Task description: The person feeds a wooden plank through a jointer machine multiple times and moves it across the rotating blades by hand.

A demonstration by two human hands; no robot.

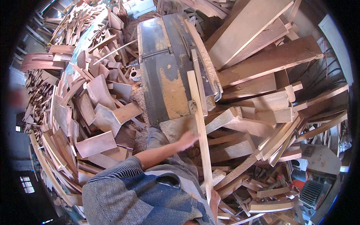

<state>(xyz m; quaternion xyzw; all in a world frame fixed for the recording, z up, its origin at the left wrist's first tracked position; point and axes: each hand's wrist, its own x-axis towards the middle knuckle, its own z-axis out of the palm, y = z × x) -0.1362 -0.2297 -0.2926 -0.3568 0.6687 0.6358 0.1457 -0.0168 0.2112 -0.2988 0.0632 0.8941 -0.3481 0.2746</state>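
Observation:
A long, pale wooden strip (201, 127) slants from the dark metal machine table (154, 71) down along my right side. My right hand (214, 200) is closed around its near end, partly hidden by my clothing. My left hand (188, 140) reaches across beside the strip's middle, a little blurred, with its fingers stretched toward the wood. Whether those fingertips touch the strip I cannot tell. The strip's far end lies over the right side of the table, next to a darker narrow board (198, 78). Sawdust (173, 93) covers part of the tabletop.
Curved and flat offcuts (98, 144) are heaped on the left. Large planks (270, 62) lean and stack on the right. A finned motor (314, 193) sits at the lower right among scraps. A white machine part (139, 6) stands beyond the table.

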